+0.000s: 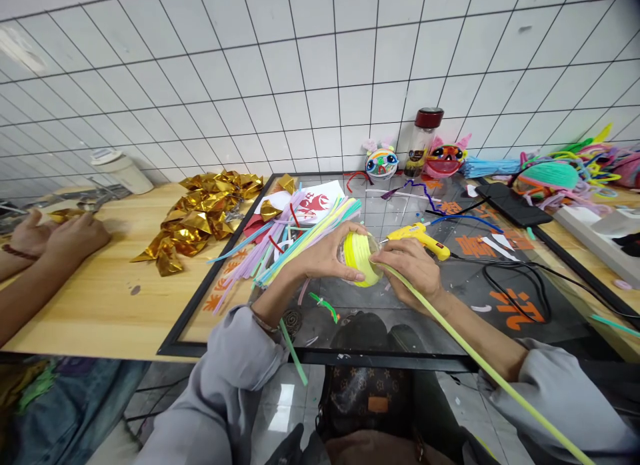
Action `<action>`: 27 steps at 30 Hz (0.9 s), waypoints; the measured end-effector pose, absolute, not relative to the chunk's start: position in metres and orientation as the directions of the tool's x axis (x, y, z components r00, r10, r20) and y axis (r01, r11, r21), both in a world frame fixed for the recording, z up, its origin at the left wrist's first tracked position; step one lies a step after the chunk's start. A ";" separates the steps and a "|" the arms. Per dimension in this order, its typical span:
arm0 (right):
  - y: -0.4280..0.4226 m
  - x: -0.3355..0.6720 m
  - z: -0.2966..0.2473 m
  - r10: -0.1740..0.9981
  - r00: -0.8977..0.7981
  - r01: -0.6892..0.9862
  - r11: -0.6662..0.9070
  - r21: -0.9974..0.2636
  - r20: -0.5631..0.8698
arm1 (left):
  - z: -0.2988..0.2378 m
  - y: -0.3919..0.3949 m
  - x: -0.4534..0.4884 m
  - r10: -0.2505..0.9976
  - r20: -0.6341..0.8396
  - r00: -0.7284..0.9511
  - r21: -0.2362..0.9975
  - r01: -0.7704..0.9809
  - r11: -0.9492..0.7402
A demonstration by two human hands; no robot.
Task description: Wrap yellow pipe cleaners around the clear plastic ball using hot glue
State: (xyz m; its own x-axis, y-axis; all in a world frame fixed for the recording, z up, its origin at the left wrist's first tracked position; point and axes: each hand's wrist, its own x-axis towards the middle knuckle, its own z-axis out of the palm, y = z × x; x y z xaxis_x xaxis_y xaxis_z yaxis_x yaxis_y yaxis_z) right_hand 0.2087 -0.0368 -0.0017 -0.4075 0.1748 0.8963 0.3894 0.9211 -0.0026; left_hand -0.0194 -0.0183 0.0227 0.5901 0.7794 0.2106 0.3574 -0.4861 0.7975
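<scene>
My left hand (327,257) is wrapped round a small clear plastic cup (361,258), tilted on its side, with bands of yellow pipe cleaner around it. At the cup's right end, my right hand (414,268) pinches a long yellow-green pipe cleaner (467,348), which trails down to the lower right. Just beyond the right hand lies a yellow glue gun (420,237), its nozzle pointing left near the cup. Left of the cup is a bundle of pastel pipe cleaners (305,238).
Gold foil pieces (205,215) lie to the left, beside a co-worker's hands (75,241). Two decorated animal-faced cups (381,163) and a lidded bottle (421,145) stand by the tiled wall. At right are a black phone (515,203), a black cord (545,298) and coloured pipe cleaners (555,175).
</scene>
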 end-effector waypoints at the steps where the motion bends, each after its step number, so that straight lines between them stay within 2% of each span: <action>1: -0.037 0.209 -0.002 0.169 -0.406 0.387 0.922 0.002 0.898 | 0.023 -0.018 -0.019 0.776 0.217 0.592 0.792 0.358 -0.495; 8: -0.036 0.209 -0.002 0.189 -0.397 0.377 0.926 -0.028 0.898 | 0.025 -0.017 -0.020 0.740 0.329 0.586 0.696 0.379 -0.610; 13: -0.036 0.209 -0.001 0.173 -0.401 0.397 0.918 0.001 0.900 | 0.026 -0.018 -0.019 0.705 0.398 0.587 0.627 0.386 -0.676; 27: -0.036 0.209 -0.002 0.190 -0.396 0.379 0.925 -0.029 0.898 | 0.027 -0.022 -0.018 0.731 0.387 0.562 0.656 0.390 -0.647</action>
State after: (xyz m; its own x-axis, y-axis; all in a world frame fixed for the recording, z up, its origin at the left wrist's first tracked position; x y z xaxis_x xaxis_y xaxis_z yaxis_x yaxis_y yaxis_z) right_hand 0.2094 -0.0358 -0.0018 -0.3958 0.1904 0.8984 0.3794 0.9248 -0.0289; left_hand -0.0176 -0.0223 0.0266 0.5618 0.7311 0.3872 0.3896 -0.6467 0.6558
